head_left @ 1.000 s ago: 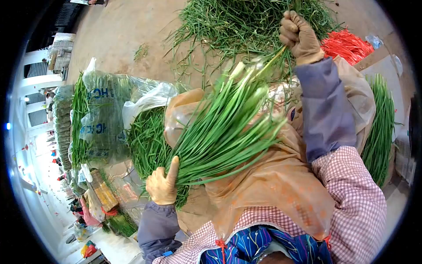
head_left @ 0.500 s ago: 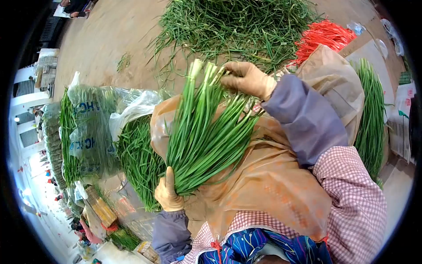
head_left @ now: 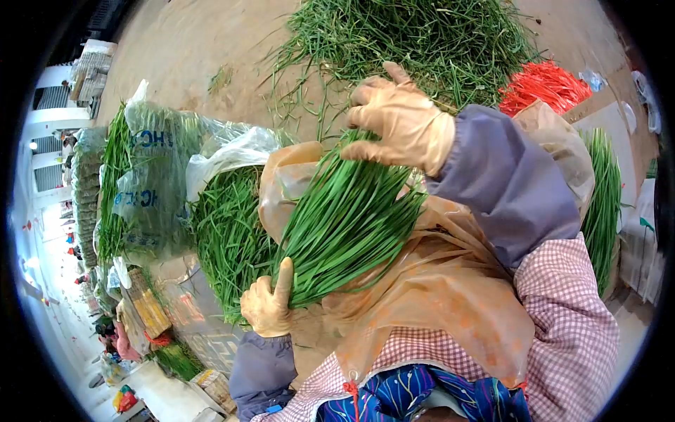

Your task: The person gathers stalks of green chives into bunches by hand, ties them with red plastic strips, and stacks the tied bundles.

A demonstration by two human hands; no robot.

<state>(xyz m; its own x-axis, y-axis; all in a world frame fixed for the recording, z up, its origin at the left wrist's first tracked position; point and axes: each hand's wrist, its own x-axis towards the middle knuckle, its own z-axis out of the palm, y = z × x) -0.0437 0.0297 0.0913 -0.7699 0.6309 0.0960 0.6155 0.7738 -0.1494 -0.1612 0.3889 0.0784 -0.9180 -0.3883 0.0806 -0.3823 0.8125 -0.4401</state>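
Observation:
A bunch of long green garlic chives [head_left: 344, 228] slants across my lap, over a translucent orange plastic apron [head_left: 450, 309]. My left hand [head_left: 266, 307], in a pale glove, grips the lower, leafy end with its thumb raised along the side. At the upper end, my right hand [head_left: 406, 125], gloved too, is spread over the bunch, fingers apart and one pointing up. That hand covers the pale stem ends. Whether its lower fingers touch the stems is unclear.
Loose green trimmings [head_left: 415, 42] are heaped on the floor ahead, beside red strips [head_left: 545, 88]. To the left lie more chives [head_left: 232, 239] and a printed clear bag [head_left: 149, 186]. Another stack of chives [head_left: 601, 211] stands at right.
My right hand has opened from its pinch at the pale stem ends and now spreads in front of them. The left hand keeps its grip. The whole view has shifted slightly.

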